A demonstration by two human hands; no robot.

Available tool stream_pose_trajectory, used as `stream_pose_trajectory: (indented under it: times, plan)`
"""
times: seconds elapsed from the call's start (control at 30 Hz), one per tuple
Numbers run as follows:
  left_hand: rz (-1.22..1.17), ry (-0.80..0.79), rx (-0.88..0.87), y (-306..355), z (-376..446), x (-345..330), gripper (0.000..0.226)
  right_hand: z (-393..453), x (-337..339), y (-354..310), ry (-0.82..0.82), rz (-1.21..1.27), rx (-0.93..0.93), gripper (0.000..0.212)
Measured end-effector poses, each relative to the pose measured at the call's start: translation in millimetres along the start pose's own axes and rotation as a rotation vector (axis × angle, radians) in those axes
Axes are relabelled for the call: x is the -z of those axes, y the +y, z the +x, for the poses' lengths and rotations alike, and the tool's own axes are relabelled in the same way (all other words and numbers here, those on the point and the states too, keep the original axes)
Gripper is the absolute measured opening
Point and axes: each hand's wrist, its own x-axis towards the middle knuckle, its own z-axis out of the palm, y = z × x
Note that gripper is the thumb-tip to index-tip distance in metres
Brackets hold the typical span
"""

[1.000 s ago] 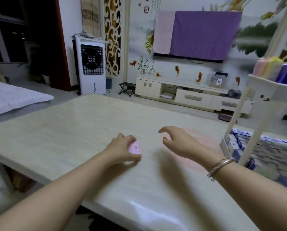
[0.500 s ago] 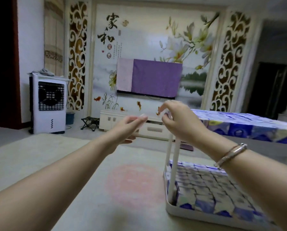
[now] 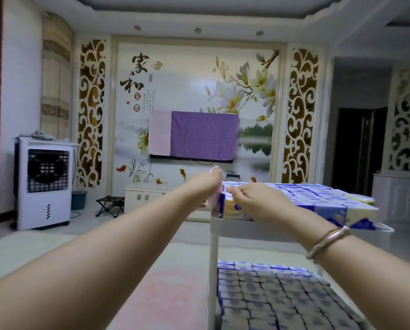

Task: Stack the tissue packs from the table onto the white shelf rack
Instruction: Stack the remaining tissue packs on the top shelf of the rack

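The big pale worktop (image 3: 56, 253) fills the bottom of the view, and it has a faint pink patch (image 3: 173, 298) near the middle. On its right side stands the white shelf rack (image 3: 213, 246), with a thin white post going up to a top tray. The bottom tray is packed full of blue and white tissue packs (image 3: 270, 294), side by side in neat rows. The top tray also holds many blue and white packs (image 3: 318, 201), lined up in rows to the far right.

Both bare arms reach out to the near left corner of the top tray. The left hand (image 3: 206, 184) holds a small pink tissue pack (image 3: 217, 184) upright, with its grip pinching the pack between the thumb and fingers. The pink pack sits right at the left end of the top row, touching a yellow and blue pack (image 3: 230, 208). The right hand (image 3: 254, 198) rests on top of the packs at that corner, with its fingers bent down on them. I cannot tell if its grip is holding a pack or just pressing. A thin bracelet (image 3: 327, 241) is on the right wrist.
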Motion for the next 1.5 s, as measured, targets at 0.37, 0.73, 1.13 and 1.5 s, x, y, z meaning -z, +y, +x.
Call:
stream_pose_trajectory:
  times: [0.37,0.73,1.13,1.5]
  plan:
    - [0.060,-0.116,0.156,4.8,-3.5,13.0,0.021,-2.0,3.9,0.9,-0.020,-0.040,0.050,0.038]
    - [-0.077,-0.050,0.117,-30.5,6.2,-3.1,0.046,-7.3,0.7,3.9,0.028,-0.114,0.110,0.040]
    - [-0.042,0.020,-0.171,-137.3,-75.4,-37.6,0.046,-144.2,-35.9,50.4,0.473,0.182,0.280,0.022]
    - [0.032,-0.053,-0.190,-242.3,-103.6,-115.8,0.072,-241.9,-121.8,157.0,0.163,0.345,-0.782,0.066]
